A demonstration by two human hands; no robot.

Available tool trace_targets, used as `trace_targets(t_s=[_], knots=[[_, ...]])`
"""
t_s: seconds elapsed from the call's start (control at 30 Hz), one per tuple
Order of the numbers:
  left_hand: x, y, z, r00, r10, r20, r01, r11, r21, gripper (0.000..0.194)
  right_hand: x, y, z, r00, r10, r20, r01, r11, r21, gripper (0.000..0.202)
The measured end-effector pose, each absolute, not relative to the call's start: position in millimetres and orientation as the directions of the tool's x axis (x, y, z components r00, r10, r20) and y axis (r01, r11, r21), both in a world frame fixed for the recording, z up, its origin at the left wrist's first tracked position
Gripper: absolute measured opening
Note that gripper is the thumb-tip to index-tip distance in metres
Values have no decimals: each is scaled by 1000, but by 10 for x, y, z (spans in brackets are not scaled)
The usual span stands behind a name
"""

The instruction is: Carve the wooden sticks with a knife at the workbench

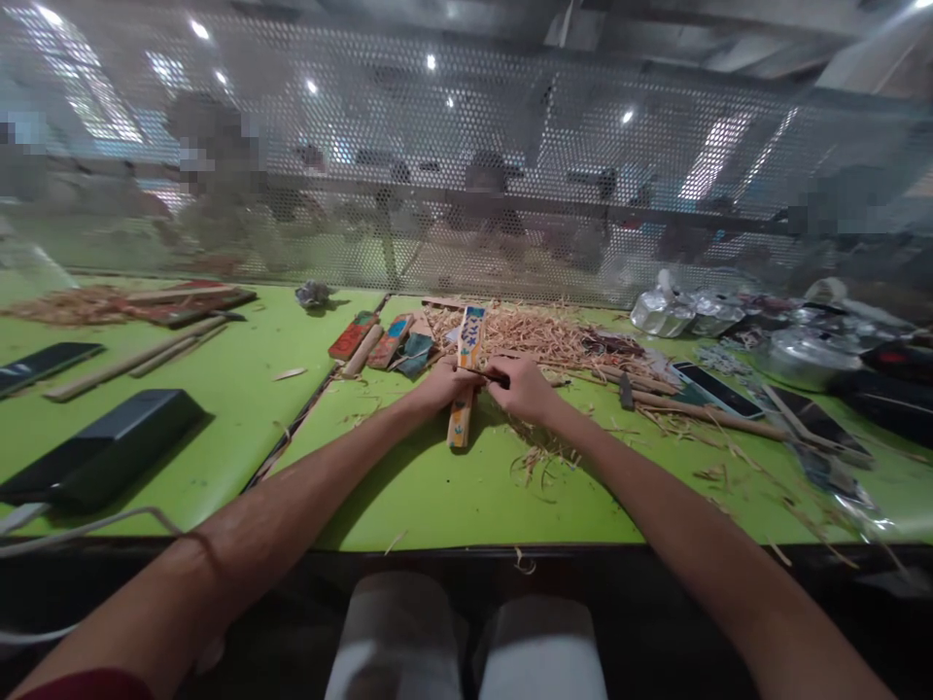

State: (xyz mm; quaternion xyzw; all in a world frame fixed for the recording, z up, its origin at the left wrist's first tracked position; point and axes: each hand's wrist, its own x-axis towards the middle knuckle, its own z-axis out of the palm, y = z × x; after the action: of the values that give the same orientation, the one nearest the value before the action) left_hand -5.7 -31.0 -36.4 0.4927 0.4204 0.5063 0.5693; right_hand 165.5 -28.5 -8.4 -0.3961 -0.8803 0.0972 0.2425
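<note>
A narrow wooden piece (459,424) with blue and orange patterns stands out from the green table in front of me. My left hand (443,385) is closed around its middle. Beside it on the right, my right hand (519,387) is closed in a pinch on a thin dark tool (477,373), whose tip reaches toward my left fingers. Both hands nearly touch. Behind them lies a pile of pale wood shavings (529,329).
Patterned blocks (353,335), a hammer (700,412), a phone (718,389) and foil-wrapped items (662,309) lie around. At left are a dark box (109,447) and wooden sticks (135,358). A perforated screen (437,233) stands behind.
</note>
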Motion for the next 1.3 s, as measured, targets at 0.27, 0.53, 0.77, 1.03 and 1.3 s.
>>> trace_targets(t_s=[0.27, 0.53, 0.77, 1.03, 1.3], knots=[[-55, -314, -365, 124, 991, 46, -6, -46, 999, 10, 1664, -257, -36, -505, 778, 374, 685, 625, -375, 13], [-33, -321, -343, 105, 992, 72, -77, -64, 995, 7, 1639, -293, -28, -522, 780, 344, 692, 624, -364, 13], [-30, -319, -332, 104, 990, 94, -82, -85, 993, 9, 1627, -315, -1, -496, 791, 357, 716, 606, -346, 18], [-46, -325, -345, 144, 988, 48, -111, -32, 993, 7, 1626, -309, -35, -513, 790, 337, 718, 610, -336, 10], [-19, -370, -310, 167, 985, 43, -124, -22, 992, 9, 1570, -358, -42, -459, 822, 335, 757, 560, -336, 4]])
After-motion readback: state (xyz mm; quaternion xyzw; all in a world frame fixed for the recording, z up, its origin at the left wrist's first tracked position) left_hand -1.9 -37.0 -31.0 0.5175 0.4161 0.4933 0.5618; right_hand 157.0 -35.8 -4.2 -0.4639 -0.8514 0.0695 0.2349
